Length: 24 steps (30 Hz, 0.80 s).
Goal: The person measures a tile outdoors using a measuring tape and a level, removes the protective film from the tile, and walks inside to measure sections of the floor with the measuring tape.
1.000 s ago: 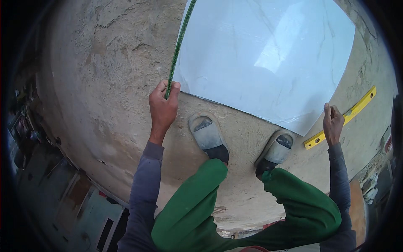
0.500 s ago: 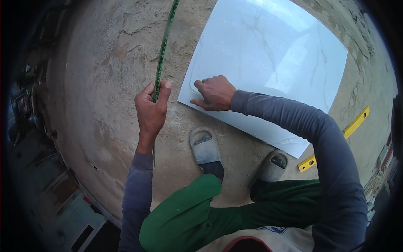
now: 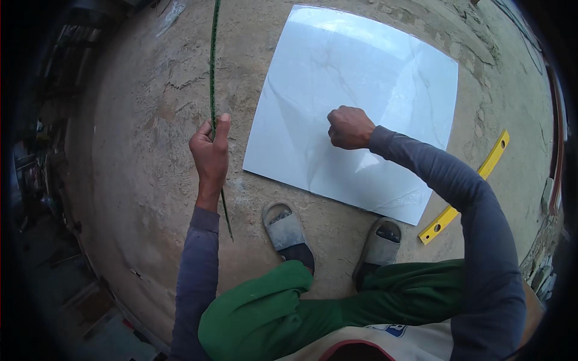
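Observation:
My left hand (image 3: 211,147) is closed around a long, narrow green measuring strip (image 3: 213,66), thumb laid along it. The strip runs away past the far edge of the view, and its short lower end hangs beside my wrist. To the right lies a large white floor tile (image 3: 283,138) with faint grey veins and a glossy face. Over the middle of the tile is my right hand (image 3: 351,127), fingers curled in. Whether anything is inside those fingers is hidden, and I cannot tell if the hand touches the tile.
A yellow spirit level (image 3: 438,225) lies right of the tile, partly behind my right sleeve. My sandalled feet (image 3: 286,231) stand at the tile's near edge on rough, dusty ground (image 3: 144,180). Dark clutter lines the far left, and a cable (image 3: 519,25) lies at the upper right.
My right hand has moved right, from the tile's left edge to over its middle, and its fingers have curled in. The view has shifted, showing the tile's far edge and the strip's lower end.

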### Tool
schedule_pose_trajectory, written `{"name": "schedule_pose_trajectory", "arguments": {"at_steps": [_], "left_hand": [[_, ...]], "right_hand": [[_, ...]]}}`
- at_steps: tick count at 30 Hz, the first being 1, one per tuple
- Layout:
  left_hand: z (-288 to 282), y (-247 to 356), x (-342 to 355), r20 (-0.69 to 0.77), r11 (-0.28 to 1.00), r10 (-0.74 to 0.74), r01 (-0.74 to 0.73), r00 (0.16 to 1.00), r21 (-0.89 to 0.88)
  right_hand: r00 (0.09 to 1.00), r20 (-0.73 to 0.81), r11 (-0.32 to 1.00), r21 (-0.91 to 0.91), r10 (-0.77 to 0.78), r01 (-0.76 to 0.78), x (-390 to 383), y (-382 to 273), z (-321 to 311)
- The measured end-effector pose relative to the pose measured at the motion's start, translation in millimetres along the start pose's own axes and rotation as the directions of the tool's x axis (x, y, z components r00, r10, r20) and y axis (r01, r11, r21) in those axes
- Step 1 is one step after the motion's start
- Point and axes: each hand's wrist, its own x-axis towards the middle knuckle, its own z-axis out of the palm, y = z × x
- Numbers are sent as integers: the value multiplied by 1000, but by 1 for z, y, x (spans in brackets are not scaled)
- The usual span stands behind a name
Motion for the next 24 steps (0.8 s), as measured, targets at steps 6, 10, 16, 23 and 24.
{"name": "schedule_pose_trajectory", "arguments": {"at_steps": [6,10,16,23,24], "left_hand": [[41,-16,35,39,999,40,-39,998,-27],[74,-5,50,79,1000,15,-16,997,11],[112,-1,61,130,995,74,-64,989,-81],[129,1,46,226,1000,17,-18,974,-1],[125,-4,46,232,1000,21,-22,973,0]], "right_hand": [[848,-242,878,35,471,-477,-141,123,-49],[701,-392,771,35,596,-636,-249,173,-46],[469,-220,482,9,856,-876,-372,202,-23],[185,-172,199,68,968,-978,-488,252,-5],[255,-227,284,103,940,-953,-474,253,-6]]}}
